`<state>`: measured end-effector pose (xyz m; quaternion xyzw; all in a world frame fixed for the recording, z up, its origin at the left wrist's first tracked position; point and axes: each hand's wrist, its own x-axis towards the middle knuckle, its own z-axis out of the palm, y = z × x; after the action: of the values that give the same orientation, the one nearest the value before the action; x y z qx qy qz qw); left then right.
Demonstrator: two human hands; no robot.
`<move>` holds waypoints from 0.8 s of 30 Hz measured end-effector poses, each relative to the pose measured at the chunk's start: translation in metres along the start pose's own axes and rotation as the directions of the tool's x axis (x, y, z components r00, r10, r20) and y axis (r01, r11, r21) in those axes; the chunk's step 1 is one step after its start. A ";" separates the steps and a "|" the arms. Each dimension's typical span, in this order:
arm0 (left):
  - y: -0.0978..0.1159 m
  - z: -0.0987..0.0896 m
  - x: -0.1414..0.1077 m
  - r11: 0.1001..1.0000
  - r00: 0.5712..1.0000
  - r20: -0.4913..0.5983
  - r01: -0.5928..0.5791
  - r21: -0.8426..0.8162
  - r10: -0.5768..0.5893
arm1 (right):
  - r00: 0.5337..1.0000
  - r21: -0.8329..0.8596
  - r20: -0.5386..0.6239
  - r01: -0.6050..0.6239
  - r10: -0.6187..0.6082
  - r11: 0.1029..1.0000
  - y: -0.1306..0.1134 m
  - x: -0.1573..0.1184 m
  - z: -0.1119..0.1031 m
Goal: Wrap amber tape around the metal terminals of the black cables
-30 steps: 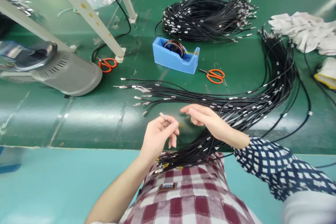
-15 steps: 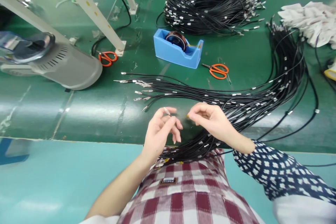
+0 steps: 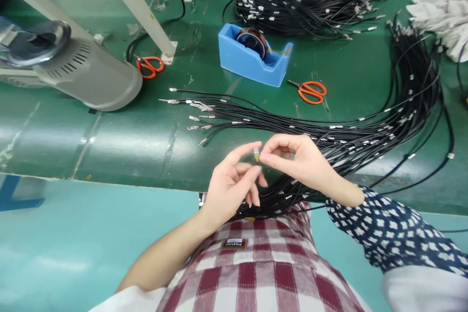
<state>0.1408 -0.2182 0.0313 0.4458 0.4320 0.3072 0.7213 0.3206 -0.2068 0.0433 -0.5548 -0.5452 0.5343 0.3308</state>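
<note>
My left hand (image 3: 236,180) has its thumb and index finger around a small cable end with a pale connector (image 3: 256,151). Pinched close against that connector, my right hand (image 3: 292,156) has a small bit of yellow tape (image 3: 257,158) at its fingertips. Below both hands, a bundle of black cables (image 3: 280,197) hangs over the table edge onto the checked apron. Another spread of black cables (image 3: 303,124) with white tags lies on the green table just beyond the hands, its connector ends pointing left.
Behind lie a blue tape dispenser (image 3: 252,61), orange scissors (image 3: 311,91), a second pair (image 3: 150,67) and a coiled cable bundle (image 3: 285,2). A grey machine (image 3: 98,73) and white posts (image 3: 141,7) stand left. White gloves (image 3: 442,22) lie at the right.
My hands have come together, bringing the connector in the left and the yellow tape in the right into contact or nearly so. The view has shifted slightly.
</note>
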 end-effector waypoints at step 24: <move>0.001 -0.002 -0.003 0.999 1.000 0.010 -0.004 0.051 0.004 | 0.999 -0.068 -0.020 0.032 -0.033 0.997 -0.001 -0.001 0.004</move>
<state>0.1375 -0.2201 0.0325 0.4665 0.4351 0.2951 0.7113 0.3170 -0.2088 0.0433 -0.5624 -0.5684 0.5041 0.3263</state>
